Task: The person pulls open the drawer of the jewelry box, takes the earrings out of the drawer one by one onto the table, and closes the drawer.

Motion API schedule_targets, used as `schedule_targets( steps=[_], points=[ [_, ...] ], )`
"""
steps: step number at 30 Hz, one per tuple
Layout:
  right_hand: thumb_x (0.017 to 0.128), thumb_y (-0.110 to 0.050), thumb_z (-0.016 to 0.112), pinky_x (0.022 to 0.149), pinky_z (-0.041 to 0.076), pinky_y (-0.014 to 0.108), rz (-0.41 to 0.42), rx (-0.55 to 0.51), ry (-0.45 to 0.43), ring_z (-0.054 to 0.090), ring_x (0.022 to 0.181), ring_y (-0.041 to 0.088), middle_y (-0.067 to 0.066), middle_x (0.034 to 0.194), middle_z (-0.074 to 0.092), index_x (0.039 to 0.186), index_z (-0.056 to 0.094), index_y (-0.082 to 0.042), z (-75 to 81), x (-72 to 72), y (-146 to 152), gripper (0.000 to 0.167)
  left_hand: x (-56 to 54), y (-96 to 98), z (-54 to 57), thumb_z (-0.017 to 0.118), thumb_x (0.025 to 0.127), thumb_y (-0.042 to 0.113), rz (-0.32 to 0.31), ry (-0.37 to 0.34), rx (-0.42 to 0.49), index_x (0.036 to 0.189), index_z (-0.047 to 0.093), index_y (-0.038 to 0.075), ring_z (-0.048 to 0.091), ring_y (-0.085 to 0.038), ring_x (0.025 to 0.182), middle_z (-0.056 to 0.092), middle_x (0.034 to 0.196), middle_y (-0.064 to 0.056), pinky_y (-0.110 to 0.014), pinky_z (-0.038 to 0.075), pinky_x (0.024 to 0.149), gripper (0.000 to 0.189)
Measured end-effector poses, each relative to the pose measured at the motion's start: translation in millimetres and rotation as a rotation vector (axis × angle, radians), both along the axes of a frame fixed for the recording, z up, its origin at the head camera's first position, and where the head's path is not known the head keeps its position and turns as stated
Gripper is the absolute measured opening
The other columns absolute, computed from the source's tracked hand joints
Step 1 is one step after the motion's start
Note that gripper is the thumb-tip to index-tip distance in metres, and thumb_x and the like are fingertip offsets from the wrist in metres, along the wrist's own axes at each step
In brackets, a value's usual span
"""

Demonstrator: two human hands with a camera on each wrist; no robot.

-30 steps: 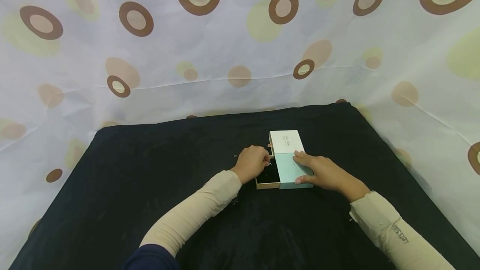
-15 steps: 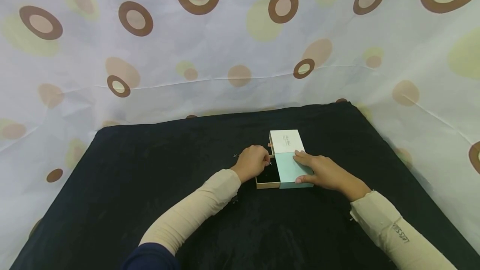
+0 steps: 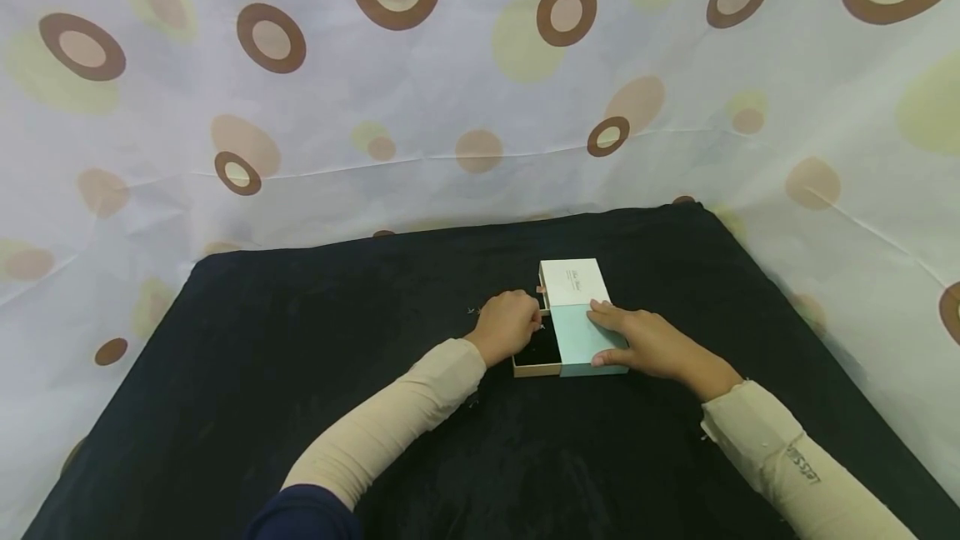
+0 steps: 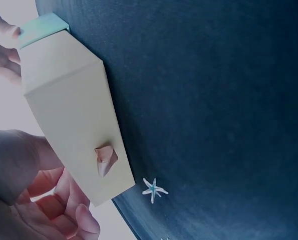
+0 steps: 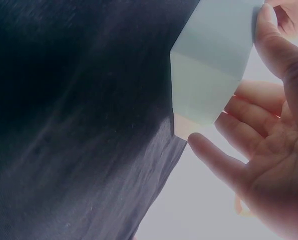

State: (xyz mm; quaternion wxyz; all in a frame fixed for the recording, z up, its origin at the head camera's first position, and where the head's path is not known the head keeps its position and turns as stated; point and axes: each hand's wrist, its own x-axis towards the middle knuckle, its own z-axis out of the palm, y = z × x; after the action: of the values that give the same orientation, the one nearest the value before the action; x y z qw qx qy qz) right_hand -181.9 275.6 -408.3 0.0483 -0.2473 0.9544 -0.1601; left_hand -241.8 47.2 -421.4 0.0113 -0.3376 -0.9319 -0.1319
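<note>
A drawer box with a turquoise sleeve (image 3: pixel 585 340) lies on the cloth. Its cream-sided drawer (image 4: pixel 78 130), with a pink tab, is pulled out leftward and shows a black inside. My left hand (image 3: pixel 506 325) reaches over this drawer, its fingers curled; the fingertips seem to pinch a small silvery piece (image 3: pixel 542 326), whose exact kind is too small to tell. My right hand (image 3: pixel 647 344) grips the sleeve, thumb at the near edge and fingers across the top. Beside the drawer, a starfish-shaped piece of jewellery (image 4: pixel 153 190) lies on the cloth.
Directly behind the turquoise sleeve is a white lettered box part (image 3: pixel 574 282); whether they are joined I cannot tell. Black cloth (image 3: pixel 337 340) covers the table. A circle-patterned white curtain (image 3: pixel 450 90) hangs behind. Another tiny piece (image 3: pixel 472 403) lies near my left forearm.
Almost nothing differs. My left fingers have shifted very slightly at the drawer; the right hand and the box hold their places.
</note>
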Motion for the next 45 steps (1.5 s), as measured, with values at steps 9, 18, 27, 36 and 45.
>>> schedule_targets(
  steps=[9,18,27,36,45],
  points=[
    [0.080,-0.033,0.074,0.097,0.043,0.051,-0.006,0.005,-0.005,0.041,0.131,0.040,0.025,0.145,0.038,0.136,0.047,0.008,-0.7,0.1,0,0.074,0.7,0.2,-5.7,0.062,0.094,0.015,-0.008,0.020,-0.024,0.087,0.073,0.012,0.057,-0.013,0.075,0.062,0.084,-0.001,-0.025,0.049,0.067,0.013],
    [0.080,-0.034,0.074,0.096,0.044,0.051,-0.003,0.016,0.001,0.042,0.130,0.041,0.025,0.144,0.039,0.135,0.049,0.008,0.7,0.4,-1,0.073,0.8,0.2,-6.3,0.061,0.094,0.016,0.003,0.022,-0.009,0.087,0.073,0.013,0.057,-0.013,0.075,0.061,0.084,0.000,-0.024,0.048,0.066,0.014],
    [0.080,-0.035,0.074,0.097,0.042,0.051,-0.009,0.024,0.013,0.042,0.130,0.040,0.024,0.145,0.039,0.135,0.049,0.007,0.1,0.7,-2,0.074,2.9,-0.8,-5.9,0.065,0.092,0.017,0.012,0.029,0.040,0.082,0.072,0.014,0.055,-0.011,0.072,0.060,0.079,0.001,-0.023,0.045,0.062,0.012],
    [0.080,-0.034,0.074,0.097,0.043,0.051,-0.002,0.015,0.013,0.043,0.130,0.040,0.025,0.144,0.039,0.135,0.049,0.008,0.2,0.4,0,0.073,1.0,-2.2,-10.0,0.065,0.092,0.018,-0.009,0.061,0.044,0.085,0.073,0.014,0.056,-0.011,0.073,0.061,0.080,0.001,-0.023,0.046,0.062,0.012],
    [0.081,-0.036,0.073,0.098,0.042,0.051,-0.004,0.013,-0.008,0.041,0.131,0.041,0.025,0.145,0.038,0.136,0.047,0.008,-0.7,-0.5,0,0.075,1.0,-3.1,-11.6,0.065,0.092,0.019,-0.020,0.075,0.052,0.085,0.073,0.014,0.056,-0.011,0.072,0.060,0.079,0.002,-0.023,0.045,0.062,0.012]
  ],
)
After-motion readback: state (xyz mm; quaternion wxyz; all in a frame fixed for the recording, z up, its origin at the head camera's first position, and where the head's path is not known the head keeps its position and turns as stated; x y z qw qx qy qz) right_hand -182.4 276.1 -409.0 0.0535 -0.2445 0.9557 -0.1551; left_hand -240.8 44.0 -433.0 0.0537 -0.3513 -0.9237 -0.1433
